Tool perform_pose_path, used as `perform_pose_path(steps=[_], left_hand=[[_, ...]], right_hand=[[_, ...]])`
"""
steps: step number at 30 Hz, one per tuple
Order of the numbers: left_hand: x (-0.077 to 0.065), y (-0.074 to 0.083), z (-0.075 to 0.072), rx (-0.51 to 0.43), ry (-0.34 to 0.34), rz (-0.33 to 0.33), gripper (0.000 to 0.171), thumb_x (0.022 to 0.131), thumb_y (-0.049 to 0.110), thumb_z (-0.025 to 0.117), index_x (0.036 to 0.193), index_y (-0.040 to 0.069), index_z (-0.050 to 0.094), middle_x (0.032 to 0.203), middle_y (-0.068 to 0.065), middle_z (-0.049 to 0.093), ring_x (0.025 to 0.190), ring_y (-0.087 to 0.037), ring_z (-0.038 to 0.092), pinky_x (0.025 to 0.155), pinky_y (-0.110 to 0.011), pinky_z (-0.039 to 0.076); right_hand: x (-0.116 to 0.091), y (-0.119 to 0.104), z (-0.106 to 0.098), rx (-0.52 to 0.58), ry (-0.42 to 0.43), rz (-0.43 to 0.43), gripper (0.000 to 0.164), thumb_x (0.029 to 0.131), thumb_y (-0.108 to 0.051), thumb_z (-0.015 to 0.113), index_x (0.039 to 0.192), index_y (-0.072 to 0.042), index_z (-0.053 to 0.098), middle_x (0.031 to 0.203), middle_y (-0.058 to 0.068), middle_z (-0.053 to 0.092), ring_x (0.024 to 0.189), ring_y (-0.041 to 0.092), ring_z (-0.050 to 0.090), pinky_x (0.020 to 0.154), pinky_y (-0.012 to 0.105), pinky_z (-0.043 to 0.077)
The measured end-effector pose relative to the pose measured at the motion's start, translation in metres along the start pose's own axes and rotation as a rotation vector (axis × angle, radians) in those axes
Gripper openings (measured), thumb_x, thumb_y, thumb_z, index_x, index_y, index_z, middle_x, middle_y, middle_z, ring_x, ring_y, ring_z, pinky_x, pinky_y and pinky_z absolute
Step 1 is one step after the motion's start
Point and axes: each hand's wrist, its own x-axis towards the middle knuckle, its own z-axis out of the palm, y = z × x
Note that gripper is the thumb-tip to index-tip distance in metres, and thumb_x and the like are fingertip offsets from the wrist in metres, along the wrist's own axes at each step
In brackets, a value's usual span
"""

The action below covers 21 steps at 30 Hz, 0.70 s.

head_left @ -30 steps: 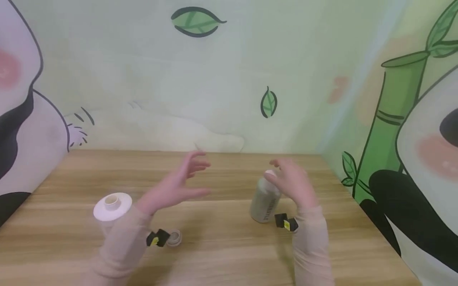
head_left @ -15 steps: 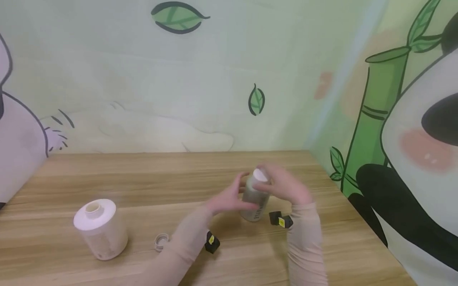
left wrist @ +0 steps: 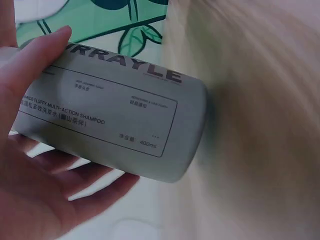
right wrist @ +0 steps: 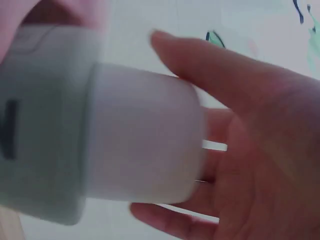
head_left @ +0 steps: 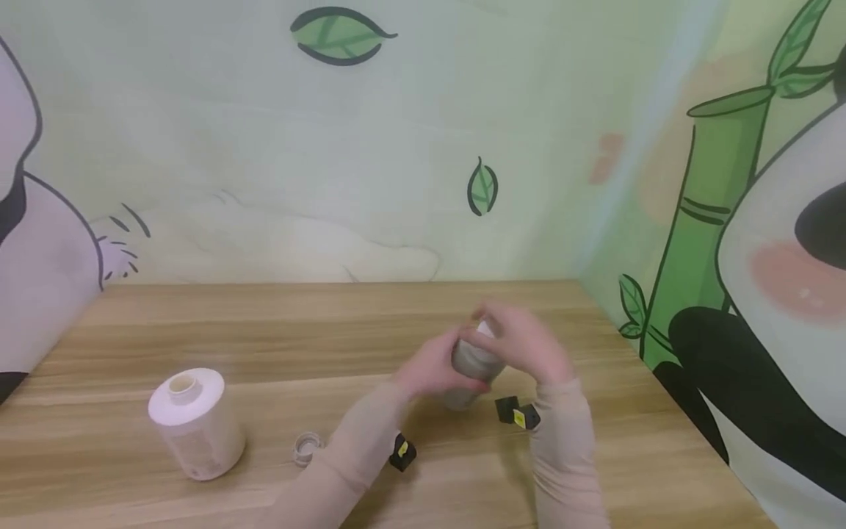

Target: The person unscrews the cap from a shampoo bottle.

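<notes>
Toward the counter's (head_left: 297, 323) far right corner: left hand (head_left: 429, 366) grips bottle (left wrist: 125, 112), right hand (head_left: 525, 344) encircles cap (right wrist: 145, 135); brace firmly, align squarely

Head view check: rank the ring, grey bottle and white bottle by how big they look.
Largest to smallest:
1. White bottle
2. Grey bottle, partly covered, but what shows is plainly smaller
3. Ring

This is apparent size only; the bottles' true sizes are unsure.
</notes>
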Motion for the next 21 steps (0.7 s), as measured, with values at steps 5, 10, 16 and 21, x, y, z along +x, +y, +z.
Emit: perform_pose_path(steps=[5,10,16,21], left_hand=[[-0.027,0.017,-0.02,0.069,0.093,-0.013,0.076,0.065,0.036,0.088,0.13,0.021,0.052,0.113,-0.002,0.065,0.097,-0.019,0.061,0.079,-0.036,0.052],[-0.059,0.018,-0.044,0.165,0.189,0.002,0.071,0.062,0.037,0.089,0.123,0.023,0.055,0.105,0.002,0.067,0.089,-0.015,0.061,0.076,-0.033,0.052],[-0.096,0.01,-0.069,0.302,0.256,0.016,0.077,0.06,0.037,0.09,0.127,0.023,0.056,0.11,0.001,0.07,0.093,-0.016,0.065,0.081,-0.037,0.053],[-0.121,0.001,-0.083,0.391,0.248,0.025,0.071,0.06,0.038,0.089,0.121,0.021,0.057,0.102,0.0,0.071,0.087,-0.015,0.065,0.076,-0.035,0.053]], right_hand=[[-0.005,-0.025,0.001,-0.068,0.108,-0.02,0.036,0.093,-0.042,0.06,0.109,-0.011,0.067,0.1,0.006,0.071,0.082,0.02,0.063,0.067,0.034,0.052],[-0.011,-0.057,0.009,-0.184,0.241,-0.158,0.029,0.089,-0.043,0.064,0.092,-0.015,0.068,0.082,0.001,0.068,0.066,0.015,0.058,0.054,0.027,0.045],[-0.016,-0.081,0.024,-0.225,0.245,-0.312,0.029,0.085,-0.044,0.068,0.086,-0.015,0.061,0.069,-0.004,0.059,0.053,0.008,0.046,0.046,0.019,0.036],[-0.013,-0.092,0.035,-0.141,0.196,-0.448,0.028,0.083,-0.042,0.07,0.085,-0.016,0.06,0.071,-0.007,0.06,0.057,0.004,0.047,0.05,0.015,0.037]])
